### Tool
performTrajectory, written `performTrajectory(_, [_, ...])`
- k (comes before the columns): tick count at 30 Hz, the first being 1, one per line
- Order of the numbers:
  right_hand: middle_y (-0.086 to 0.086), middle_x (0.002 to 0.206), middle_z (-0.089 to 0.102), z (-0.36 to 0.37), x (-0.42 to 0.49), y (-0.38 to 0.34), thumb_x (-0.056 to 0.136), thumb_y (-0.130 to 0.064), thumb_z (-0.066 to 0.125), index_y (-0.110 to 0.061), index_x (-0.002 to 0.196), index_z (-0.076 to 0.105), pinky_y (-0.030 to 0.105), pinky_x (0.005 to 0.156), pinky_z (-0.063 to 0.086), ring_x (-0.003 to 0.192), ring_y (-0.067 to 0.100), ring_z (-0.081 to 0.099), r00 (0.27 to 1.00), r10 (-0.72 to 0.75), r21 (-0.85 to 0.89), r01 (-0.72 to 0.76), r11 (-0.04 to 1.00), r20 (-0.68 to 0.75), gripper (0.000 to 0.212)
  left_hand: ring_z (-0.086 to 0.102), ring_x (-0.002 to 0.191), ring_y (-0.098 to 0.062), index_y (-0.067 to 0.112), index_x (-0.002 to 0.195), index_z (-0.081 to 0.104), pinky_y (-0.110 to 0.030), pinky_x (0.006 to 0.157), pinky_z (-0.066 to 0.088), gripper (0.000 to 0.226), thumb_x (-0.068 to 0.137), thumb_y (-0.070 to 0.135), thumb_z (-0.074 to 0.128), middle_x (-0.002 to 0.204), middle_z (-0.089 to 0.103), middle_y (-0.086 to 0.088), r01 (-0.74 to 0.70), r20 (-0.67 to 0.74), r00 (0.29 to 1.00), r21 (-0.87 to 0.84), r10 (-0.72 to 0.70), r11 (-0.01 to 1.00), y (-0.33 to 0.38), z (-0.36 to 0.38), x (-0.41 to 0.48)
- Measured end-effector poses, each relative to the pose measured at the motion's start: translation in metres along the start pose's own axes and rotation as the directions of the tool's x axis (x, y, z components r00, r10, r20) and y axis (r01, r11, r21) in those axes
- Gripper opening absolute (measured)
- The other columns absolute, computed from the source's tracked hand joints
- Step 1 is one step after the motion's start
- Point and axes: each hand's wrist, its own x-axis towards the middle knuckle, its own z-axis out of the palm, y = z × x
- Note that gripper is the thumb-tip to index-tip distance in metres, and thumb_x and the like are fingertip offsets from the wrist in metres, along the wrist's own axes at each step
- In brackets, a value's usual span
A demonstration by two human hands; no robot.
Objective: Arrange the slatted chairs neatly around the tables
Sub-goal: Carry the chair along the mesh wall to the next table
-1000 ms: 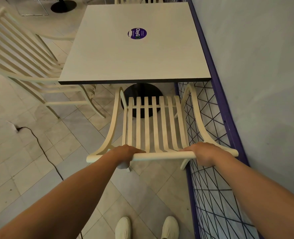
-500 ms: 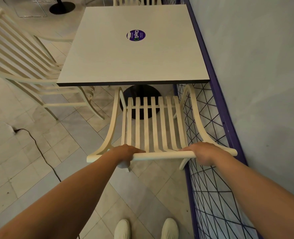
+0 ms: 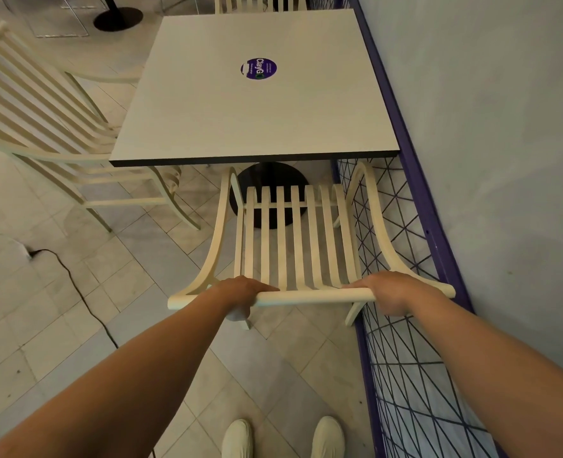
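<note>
Head view: a person is standing behind the chair (image 3: 281,239), facing the worktop (image 3: 257,120). The left grip (image 3: 245,289) is curling over the top rail (image 3: 313,296) left of centre, with the fingers tucking underneath. The right grip (image 3: 394,292) is wrapping the same rail near its right end. Both are clamping the rail, neither is spread.

The chair is sitting on the tiled floor at the worktop's near side. Its seat front is lying close to the near edge and over the black base (image 3: 270,175). I can't tell whether anything is under the edge yet. Its right arm is running just beside the purple mesh fence (image 3: 415,375), contact unclear.

My read: this chair is being tucked in and is only partly there, since most of the seat is showing outside the edge. The next move is calling for a straight forward push, both grips loading evenly so the chair isn't yawing into the fence. The front legs will need to clear the base.

The second chair (image 3: 42,104) on the left is sitting angled, probably needing squaring after this. A third chair (image 3: 260,1) is only just showing at the far side. A cable (image 3: 75,285) is trailing across the floor on the left, well apart from this chair.
</note>
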Motion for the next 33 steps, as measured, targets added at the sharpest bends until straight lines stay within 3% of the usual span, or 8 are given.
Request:
performTrajectory(12, [-0.003,0.107,0.055,0.0017,-0.0005,0.0025,0.087,0.007,0.051,-0.054,0.147,0.029,0.031,0.075,0.05,0.086,0.015,0.055,1.0,-0.008,-0.001,0.008,1.0,-0.008,0.088,0.056,0.123,-0.025,0.037,0.152,0.039,-0.041,0.107,0.043,0.076,0.092,-0.001,0.065,0.138,0.058,-0.001,0.005,-0.013,1.0,-0.008,-0.005,1.0,0.0018,0.0039,-0.0001])
performTrajectory(19, [-0.002,0.112,0.055,0.0014,0.0004,0.0036,0.086,0.006,0.054,-0.053,0.148,0.03,0.035,0.084,0.054,0.092,0.017,0.056,1.0,-0.015,-0.009,0.015,1.0,0.0,0.088,0.054,0.126,-0.027,0.037,0.152,0.04,-0.042,0.108,0.042,0.076,0.092,-0.002,0.065,0.141,0.056,-0.001,0.001,-0.008,1.0,-0.021,-0.001,1.0,0.0013,0.0032,-0.0008])
performTrajectory(33, [-0.005,0.108,0.054,0.006,0.0018,0.0037,0.087,0.004,0.055,-0.053,0.147,0.031,0.035,0.083,0.053,0.09,0.016,0.055,1.0,-0.014,0.001,0.014,1.0,-0.021,0.086,0.056,0.123,-0.026,0.037,0.154,0.037,-0.041,0.107,0.044,0.078,0.092,0.0,0.066,0.139,0.057,-0.002,-0.018,0.003,1.0,0.029,0.018,0.999,-0.0009,0.004,0.0002])
